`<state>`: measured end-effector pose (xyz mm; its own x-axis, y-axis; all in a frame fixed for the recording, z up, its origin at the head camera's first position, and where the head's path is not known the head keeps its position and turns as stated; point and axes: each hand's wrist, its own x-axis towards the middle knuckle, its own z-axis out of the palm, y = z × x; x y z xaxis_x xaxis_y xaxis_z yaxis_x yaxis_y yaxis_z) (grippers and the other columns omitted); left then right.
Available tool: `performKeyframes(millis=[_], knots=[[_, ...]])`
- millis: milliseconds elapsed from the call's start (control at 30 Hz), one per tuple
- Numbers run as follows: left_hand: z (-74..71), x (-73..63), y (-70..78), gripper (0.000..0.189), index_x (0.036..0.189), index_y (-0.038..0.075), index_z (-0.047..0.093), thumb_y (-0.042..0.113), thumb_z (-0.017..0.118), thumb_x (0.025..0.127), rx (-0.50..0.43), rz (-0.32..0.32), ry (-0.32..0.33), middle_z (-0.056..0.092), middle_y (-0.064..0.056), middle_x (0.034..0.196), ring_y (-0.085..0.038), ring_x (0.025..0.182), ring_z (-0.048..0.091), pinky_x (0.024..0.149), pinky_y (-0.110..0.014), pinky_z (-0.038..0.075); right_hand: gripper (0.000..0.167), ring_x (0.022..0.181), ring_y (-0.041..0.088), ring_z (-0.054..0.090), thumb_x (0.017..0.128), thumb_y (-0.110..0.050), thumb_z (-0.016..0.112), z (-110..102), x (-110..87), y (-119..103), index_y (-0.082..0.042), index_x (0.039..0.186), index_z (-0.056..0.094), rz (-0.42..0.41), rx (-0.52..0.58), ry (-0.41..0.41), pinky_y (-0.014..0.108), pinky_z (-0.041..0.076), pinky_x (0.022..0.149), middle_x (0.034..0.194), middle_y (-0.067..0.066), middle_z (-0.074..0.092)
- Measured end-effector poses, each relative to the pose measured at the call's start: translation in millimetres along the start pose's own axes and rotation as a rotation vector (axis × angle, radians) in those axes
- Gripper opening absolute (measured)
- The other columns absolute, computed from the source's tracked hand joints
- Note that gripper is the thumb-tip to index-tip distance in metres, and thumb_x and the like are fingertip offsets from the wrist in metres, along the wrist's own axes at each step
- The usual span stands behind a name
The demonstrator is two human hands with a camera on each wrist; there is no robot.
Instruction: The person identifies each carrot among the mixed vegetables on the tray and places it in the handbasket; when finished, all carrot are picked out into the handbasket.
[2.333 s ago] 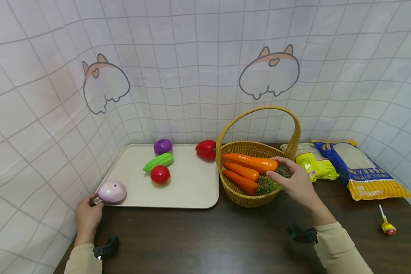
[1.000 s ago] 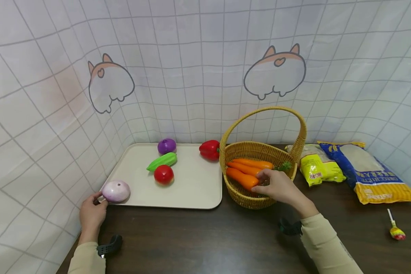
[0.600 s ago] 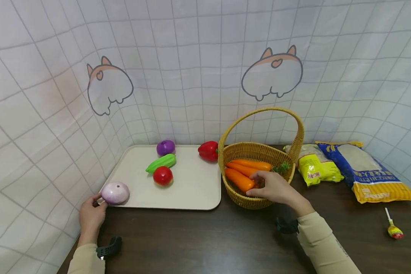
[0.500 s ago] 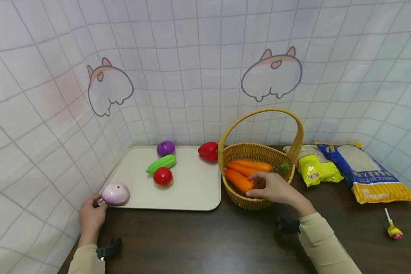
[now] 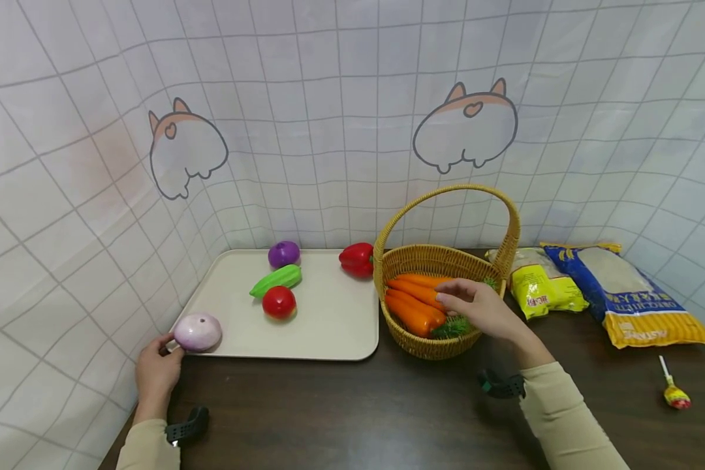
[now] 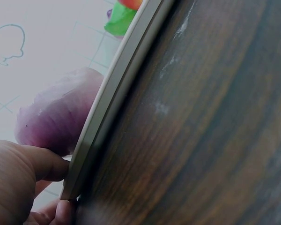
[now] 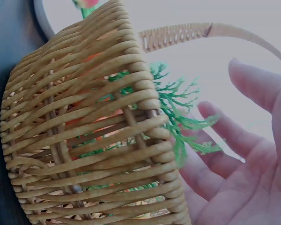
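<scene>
At the tray's near left corner my left hand (image 5: 157, 373) pinches the rim of the cream tray (image 5: 311, 336), thumb above and fingers below in the left wrist view. A pale purple onion (image 5: 198, 331) lies on the tray right beside that thumb. My right hand (image 5: 484, 310) hovers over the wicker basket (image 5: 429, 349), fingers apart and holding nothing. Beneath it, orange carrots (image 5: 411, 313) lie side by side in the basket, the rear ones partly hidden by the hand. Green carrot leaves (image 7: 178, 117) poke past the basket rim near my fingers in the right wrist view.
Also on the tray are a purple onion-like vegetable (image 5: 284, 253), a ridged green vegetable (image 5: 277, 281), a tomato (image 5: 279, 303) and a red bell pepper (image 5: 357, 260). Right of the basket lie a yellow bag (image 5: 543, 287), a blue pasta bag (image 5: 634, 294) and a lollipop (image 5: 675, 390).
My right hand has set the carrot it held into the basket and let go, then risen up and rightward from the front carrot, uncovering its leaves. My left hand stays at the tray corner.
</scene>
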<state>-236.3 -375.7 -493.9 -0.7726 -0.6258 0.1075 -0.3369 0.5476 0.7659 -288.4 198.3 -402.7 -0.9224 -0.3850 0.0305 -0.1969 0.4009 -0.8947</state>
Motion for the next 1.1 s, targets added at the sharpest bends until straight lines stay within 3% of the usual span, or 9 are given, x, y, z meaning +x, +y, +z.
performKeyframes(millis=[100,200,400,533,633,767,933,1000,1100], knots=[[-0.2,-0.4,-0.6,0.044,0.128,-0.006,0.056,0.012,0.055,0.088,0.001,0.004,0.0,0.054,-0.027,0.112,-0.038,0.1,0.048,0.077,-0.042,0.035,0.055,0.11,0.039,0.06,0.096,-0.04,0.058,-2.9,-1.2,-0.8,0.001,0.133,0.052,0.027,0.097,0.043,0.043,0.051,0.091,0.127,0.024,0.057],[-0.8,-0.8,0.4,0.043,0.127,-0.007,0.056,0.011,0.056,0.088,0.0,0.015,0.003,0.055,-0.028,0.111,-0.039,0.1,0.049,0.077,-0.043,0.035,0.053,0.11,0.036,0.06,0.097,-0.039,0.058,-6.0,-2.8,-2.3,0.001,0.132,0.052,0.019,0.16,0.075,0.046,0.05,0.093,0.128,0.025,0.055],[-1.3,-2.5,2.6,0.044,0.129,-0.007,0.055,0.011,0.055,0.089,-0.011,0.004,-0.001,0.054,-0.028,0.112,-0.039,0.1,0.048,0.077,-0.042,0.036,0.048,0.102,0.019,0.064,0.097,-0.035,0.059,-11.6,-6.0,-5.2,0.001,0.129,0.054,-0.015,0.2,0.118,0.036,0.053,0.088,0.129,0.025,0.054],[-3.5,-6.1,7.8,0.045,0.131,-0.008,0.053,0.008,0.051,0.089,-0.046,0.01,0.008,0.052,-0.032,0.121,-0.043,0.111,0.048,0.089,-0.049,0.037,0.046,0.097,0.015,0.064,0.098,-0.035,0.058,-15.4,-11.4,-13.3,0.001,0.127,0.055,-0.043,0.17,0.17,0.031,0.053,0.086,0.125,0.021,0.058],[-6.5,-12.7,16.0,0.046,0.131,-0.011,0.051,0.003,0.045,0.087,-0.101,0.059,0.051,0.045,-0.036,0.129,-0.048,0.123,0.041,0.101,-0.054,0.031,0.043,0.094,0.013,0.064,0.098,-0.034,0.057,-19.5,-17.5,-23.8,0.001,0.124,0.057,-0.088,0.155,0.228,0.026,0.053,0.082,0.118,0.014,0.062],[-8.9,-25.1,32.0,0.051,0.133,-0.012,0.047,-0.002,0.04,0.084,-0.168,0.129,0.128,0.037,-0.037,0.135,-0.052,0.129,0.029,0.107,-0.057,0.024,0.032,0.09,0.012,0.064,0.099,-0.027,0.057,-27.4,-28.7,-36.3,-0.001,0.117,0.061,-0.186,0.179,0.309,0.023,0.053,0.079,0.107,0.005,0.067],[-10.7,-43.1,53.8,0.051,0.138,-0.004,0.045,-0.001,0.043,0.088,-0.177,0.182,0.184,0.038,-0.029,0.136,-0.044,0.121,0.037,0.091,-0.044,0.034,0.027,0.087,0.012,0.065,0.099,-0.018,0.057,-38.2,-45.9,-45.9,0.002,0.116,0.063,-0.278,0.226,0.391,0.021,0.053,0.077,0.102,0.001,0.069],[-11.9,-48.9,62.7,0.049,0.136,-0.003,0.048,-0.001,0.045,0.088,-0.195,0.235,0.211,0.041,-0.026,0.134,-0.039,0.118,0.04,0.085,-0.036,0.033,0.029,0.087,0.012,0.066,0.098,-0.018,0.057,-42.8,-52.8,-46.1,0.004,0.116,0.062,-0.275,0.234,0.423,0.021,0.053,0.077,0.102,0.002,0.069],[-14.7,-54.0,76.1,0.045,0.132,-0.004,0.053,-0.003,0.047,0.088,-0.231,0.337,0.251,0.045,-0.023,0.135,-0.036,0.124,0.041,0.087,-0.028,0.034,0.032,0.087,0.013,0.066,0.098,-0.02,0.058,-50.6,-62.2,-42.7,0.005,0.116,0.061,-0.234,0.203,0.47,0.02,0.053,0.077,0.101,0.002,0.069]])
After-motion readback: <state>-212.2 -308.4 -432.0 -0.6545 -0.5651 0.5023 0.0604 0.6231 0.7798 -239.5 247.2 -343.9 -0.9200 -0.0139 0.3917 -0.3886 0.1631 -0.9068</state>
